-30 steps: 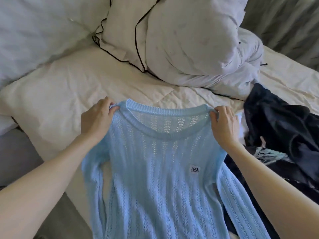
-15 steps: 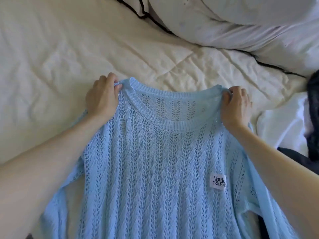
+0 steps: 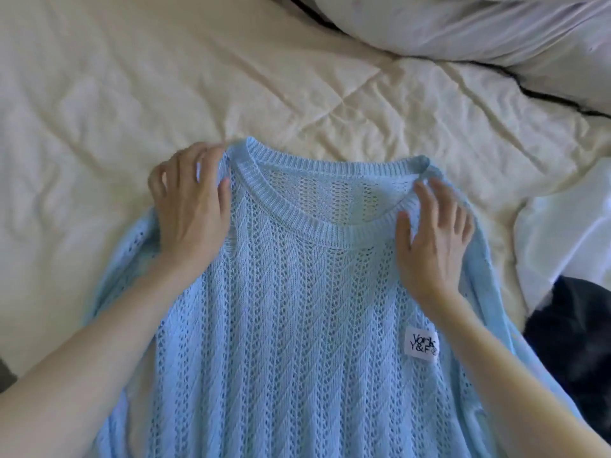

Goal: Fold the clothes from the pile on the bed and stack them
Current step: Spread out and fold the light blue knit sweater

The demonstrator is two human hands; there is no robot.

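The sweater, a light blue open knit, lies front up on the cream quilt, its ribbed collar toward the far side and its body running toward me off the lower edge of view. My left hand rests on the left shoulder of the sweater: the fingers are curled over the shoulder edge just beside the collar, with a little of the knit gathered under them, and the thumb lies on top of the fabric, so I record this hand as grasping the sweater. My right hand lies on the right shoulder with fingers spread and nearly straight, fingertips at the collar's end, palm down on the knit; I record it as released, pressing flat and gripping nothing. Both forearms cross the sweater's sides. The left sleeve falls away outward under my left wrist; the right sleeve runs down along the outside of my right forearm. A white label with black lettering is sewn on the chest, just beside my right forearm. To the right, touching or just beside the right sleeve, is a dark garment, partly out of view, with white cloth beyond it. At the far right lies a white pillow with black piping, well apart from the sweater.
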